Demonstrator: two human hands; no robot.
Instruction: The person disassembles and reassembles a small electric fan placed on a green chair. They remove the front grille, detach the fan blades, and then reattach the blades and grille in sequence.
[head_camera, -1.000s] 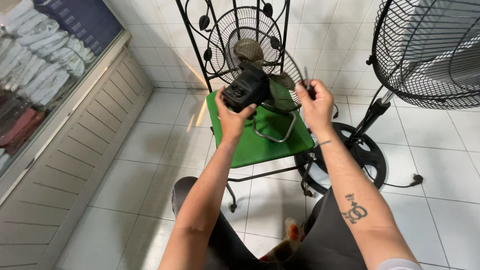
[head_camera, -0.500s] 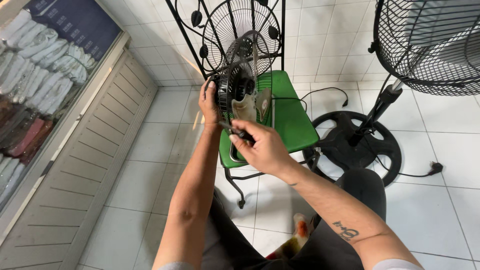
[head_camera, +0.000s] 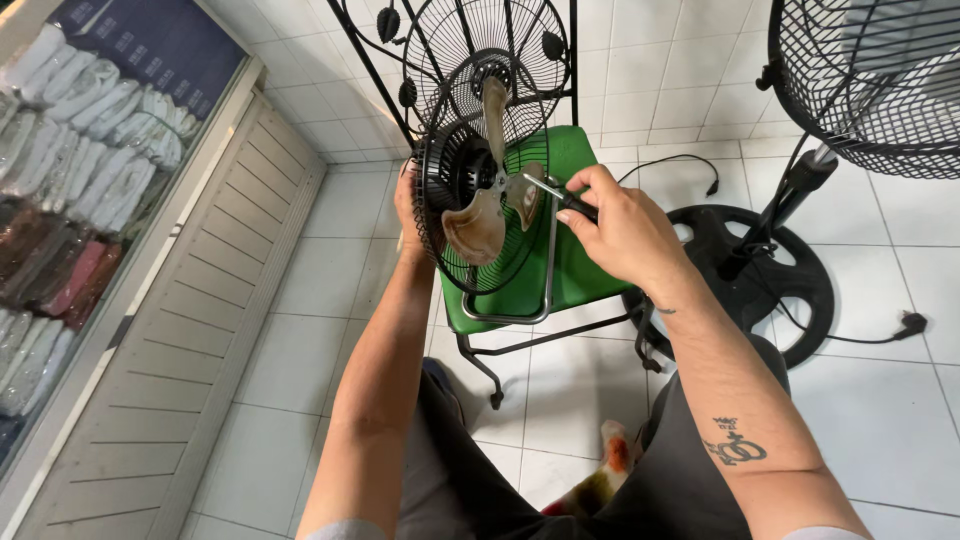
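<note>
The left hand (head_camera: 408, 205) grips the fan (head_camera: 470, 200) over the green chair (head_camera: 575, 270); the right hand (head_camera: 625, 230) clasps a screwdriver (head_camera: 560, 197) at the hub. A slip could gouge a blade.

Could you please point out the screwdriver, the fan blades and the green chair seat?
Screwdriver (head_camera: 556, 194), head view: on the metal shaft, just beyond the right hand's fingers.
Fan blades (head_camera: 474, 226), head view: on the lower left beige blade.
Green chair seat (head_camera: 580, 275), head view: on the bare right part of the seat.
</note>
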